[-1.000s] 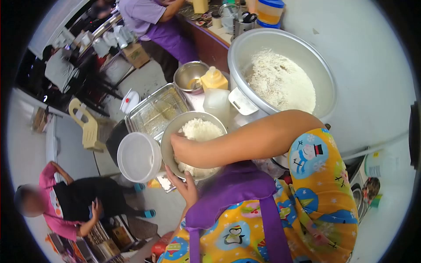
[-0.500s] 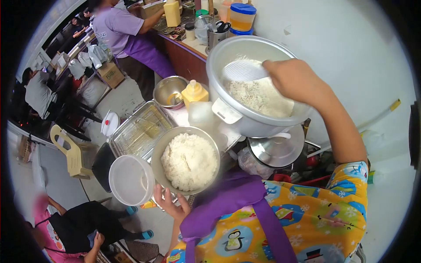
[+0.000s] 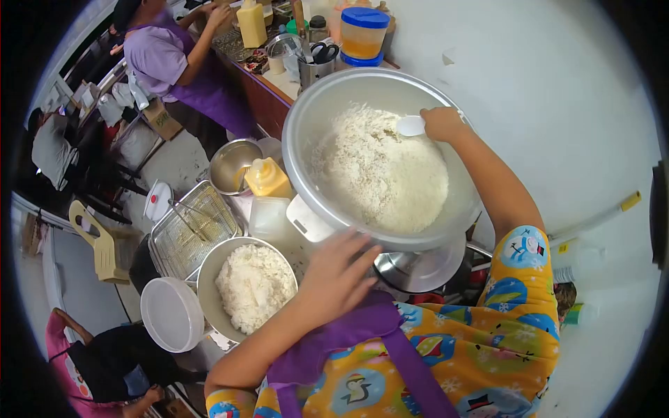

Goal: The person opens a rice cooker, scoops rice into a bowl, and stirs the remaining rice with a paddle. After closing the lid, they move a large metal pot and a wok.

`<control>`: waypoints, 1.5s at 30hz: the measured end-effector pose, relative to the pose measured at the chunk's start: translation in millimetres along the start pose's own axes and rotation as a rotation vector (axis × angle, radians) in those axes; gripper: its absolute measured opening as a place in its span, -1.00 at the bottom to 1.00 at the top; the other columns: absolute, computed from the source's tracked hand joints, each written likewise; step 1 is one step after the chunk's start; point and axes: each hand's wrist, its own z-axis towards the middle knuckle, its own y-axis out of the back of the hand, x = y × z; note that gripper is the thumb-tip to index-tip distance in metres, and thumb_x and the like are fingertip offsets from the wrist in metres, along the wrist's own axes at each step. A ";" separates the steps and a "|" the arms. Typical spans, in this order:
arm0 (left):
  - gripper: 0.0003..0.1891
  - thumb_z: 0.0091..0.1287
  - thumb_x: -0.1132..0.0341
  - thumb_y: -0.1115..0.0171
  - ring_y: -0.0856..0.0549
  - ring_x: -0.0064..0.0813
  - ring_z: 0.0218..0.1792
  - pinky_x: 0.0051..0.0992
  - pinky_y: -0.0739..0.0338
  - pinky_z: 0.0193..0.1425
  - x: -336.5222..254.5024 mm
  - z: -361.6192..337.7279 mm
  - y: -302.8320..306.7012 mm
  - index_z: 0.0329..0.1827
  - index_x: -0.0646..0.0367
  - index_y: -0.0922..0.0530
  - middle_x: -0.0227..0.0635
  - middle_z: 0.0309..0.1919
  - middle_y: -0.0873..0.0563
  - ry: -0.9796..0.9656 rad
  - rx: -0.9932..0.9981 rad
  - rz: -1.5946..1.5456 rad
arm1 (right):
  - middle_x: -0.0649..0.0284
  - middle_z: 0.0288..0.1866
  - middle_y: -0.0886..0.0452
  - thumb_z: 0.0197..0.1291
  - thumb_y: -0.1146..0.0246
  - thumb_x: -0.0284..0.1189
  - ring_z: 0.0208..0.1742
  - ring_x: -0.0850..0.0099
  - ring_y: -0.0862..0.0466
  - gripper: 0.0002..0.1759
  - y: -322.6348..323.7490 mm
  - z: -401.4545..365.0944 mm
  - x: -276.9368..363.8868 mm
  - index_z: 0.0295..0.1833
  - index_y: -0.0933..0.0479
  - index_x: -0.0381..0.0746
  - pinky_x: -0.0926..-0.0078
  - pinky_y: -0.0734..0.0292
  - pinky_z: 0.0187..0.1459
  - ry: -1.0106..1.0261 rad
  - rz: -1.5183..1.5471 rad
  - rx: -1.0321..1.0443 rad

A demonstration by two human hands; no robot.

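Observation:
My right hand [image 3: 444, 124] grips the handle end of a white rice paddle [image 3: 411, 126], its blade over the white rice [image 3: 390, 167] heaped inside a big grey rice pot [image 3: 304, 136]. The pot leans, so its mouth faces me. In front of its near rim, close to the white side handle [image 3: 309, 219], my left hand [image 3: 338, 273] holds nothing, fingers stretched out and apart. To the left of that forearm, a metal bowl [image 3: 208, 282] carries a mound of cooked rice [image 3: 255, 289].
Beside the bowl is a clear plastic tub [image 3: 171, 313]. Behind it lie a wire-rack tray [image 3: 191, 230], a yellow squeeze bottle [image 3: 267, 178] and a steel mixing bowl [image 3: 224, 164]. A person in a purple apron [image 3: 209, 97] works at the counter; another person [image 3: 104, 362] is at lower left.
My left hand has moved from beside the plastic tub rightward to the pot's near rim. The paddle has shifted within the pot, and the view has turned, showing more of the rice inside.

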 end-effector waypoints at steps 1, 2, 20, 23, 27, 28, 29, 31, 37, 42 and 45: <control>-0.42 0.12 0.30 -0.34 -0.40 0.00 0.27 -0.04 -0.34 0.25 -1.0 14.4 -8.4 0.26 0.12 -0.43 -0.09 0.22 -0.45 -0.022 -0.003 0.001 | 0.05 -0.29 -0.66 0.13 -0.06 -0.50 -0.21 0.11 -0.67 -0.77 -2.6 5.9 -1.5 -0.10 -0.52 -0.21 0.15 -0.53 -0.21 0.005 0.002 0.019; -0.42 0.14 0.26 -0.33 -0.38 -0.02 0.28 -0.02 -0.31 0.26 -1.6 25.6 -18.5 0.27 0.11 -0.42 -0.10 0.23 -0.44 -0.005 0.005 0.012 | 0.05 -0.28 -0.66 0.13 -0.06 -0.51 -0.20 0.11 -0.67 -0.77 -6.4 12.3 -3.4 -0.09 -0.51 -0.21 0.15 -0.53 -0.21 0.008 0.004 0.036; -0.45 0.23 -0.01 -0.22 -0.33 -0.16 0.34 -0.08 -0.23 0.27 8.3 44.6 -65.3 0.30 -0.16 -0.42 -0.22 0.38 -0.36 0.045 0.075 0.318 | -0.06 -0.07 -0.62 0.23 -0.12 -0.41 -0.05 0.03 -0.60 -0.53 -54.3 41.2 -26.3 0.28 -0.38 -0.18 0.16 -0.46 0.00 0.337 0.465 0.352; -0.47 0.21 -0.02 -0.25 -0.34 -0.12 0.34 -0.05 -0.22 0.25 8.1 42.4 -69.5 0.25 -0.19 -0.43 -0.19 0.40 -0.34 0.040 0.045 0.320 | -0.06 -0.12 -0.63 0.23 -0.12 -0.41 -0.08 0.04 -0.61 -0.52 -39.5 26.8 -19.1 0.29 -0.39 -0.15 0.16 -0.45 -0.01 0.333 0.517 0.408; -0.48 0.18 -0.02 -0.27 -0.34 -0.11 0.34 -0.01 -0.18 0.27 8.6 41.0 -71.1 0.22 -0.20 -0.43 -0.18 0.40 -0.32 0.038 0.014 0.328 | -0.05 -0.13 -0.63 0.25 -0.10 -0.40 -0.07 0.06 -0.62 -0.53 -34.8 7.1 -12.1 0.29 -0.39 -0.15 0.17 -0.45 -0.01 0.346 0.508 0.408; -0.47 0.17 -0.02 -0.28 -0.34 -0.10 0.34 -0.01 -0.16 0.28 8.2 41.0 -71.7 0.22 -0.20 -0.42 -0.18 0.40 -0.32 0.040 0.008 0.327 | -0.04 -0.10 -0.63 0.25 -0.10 -0.40 -0.04 0.06 -0.61 -0.54 -32.2 3.1 -11.1 0.29 -0.39 -0.15 0.18 -0.44 0.01 0.343 0.517 0.417; -0.47 0.17 -0.02 -0.28 -0.34 -0.10 0.34 -0.01 -0.15 0.29 8.2 40.8 -72.3 0.22 -0.20 -0.42 -0.18 0.40 -0.32 0.040 0.001 0.319 | -0.03 -0.07 -0.63 0.26 -0.10 -0.39 -0.01 0.06 -0.61 -0.54 -30.6 -0.6 -10.3 0.29 -0.39 -0.15 0.18 -0.44 0.02 0.340 0.525 0.424; -0.46 0.16 -0.01 -0.29 -0.34 -0.09 0.34 -0.01 -0.12 0.31 8.6 40.4 -74.0 0.23 -0.20 -0.41 -0.18 0.40 -0.33 0.043 -0.014 0.308 | -0.03 -0.07 -0.63 0.27 -0.09 -0.39 -0.01 0.06 -0.61 -0.54 -30.7 -7.2 -8.0 0.29 -0.38 -0.14 0.17 -0.44 0.02 0.309 0.545 0.451; -0.46 0.15 -0.02 -0.29 -0.33 -0.07 0.34 -0.02 -0.08 0.35 6.8 40.8 -74.0 0.21 -0.19 -0.40 -0.19 0.39 -0.34 0.058 -0.010 0.314 | -0.03 -0.07 -0.62 0.28 -0.07 -0.40 0.00 0.06 -0.61 -0.54 -32.1 -27.4 2.8 0.30 -0.36 -0.15 0.16 -0.46 0.03 0.284 0.503 0.430; -0.56 0.15 -0.05 -0.28 -0.28 -0.03 0.39 -0.08 0.01 0.44 8.4 43.2 -71.2 -0.09 0.06 -0.46 -0.11 0.32 -0.42 -0.007 -0.019 0.386 | 0.00 -0.11 -0.63 0.25 -0.08 -0.47 -0.04 0.08 -0.62 -0.53 -27.8 -45.2 16.5 0.30 -0.36 -0.17 0.16 -0.50 -0.03 0.338 0.383 0.370; -0.53 0.16 -0.03 -0.29 -0.31 -0.06 0.36 -0.05 -0.05 0.38 7.9 41.0 -71.3 0.09 -0.11 -0.44 -0.17 0.37 -0.37 0.034 -0.002 0.335 | 0.03 -0.13 -0.63 0.21 -0.09 -0.52 -0.07 0.10 -0.63 -0.49 -16.4 -58.2 25.0 0.31 -0.35 -0.16 0.18 -0.52 -0.09 0.351 0.329 0.369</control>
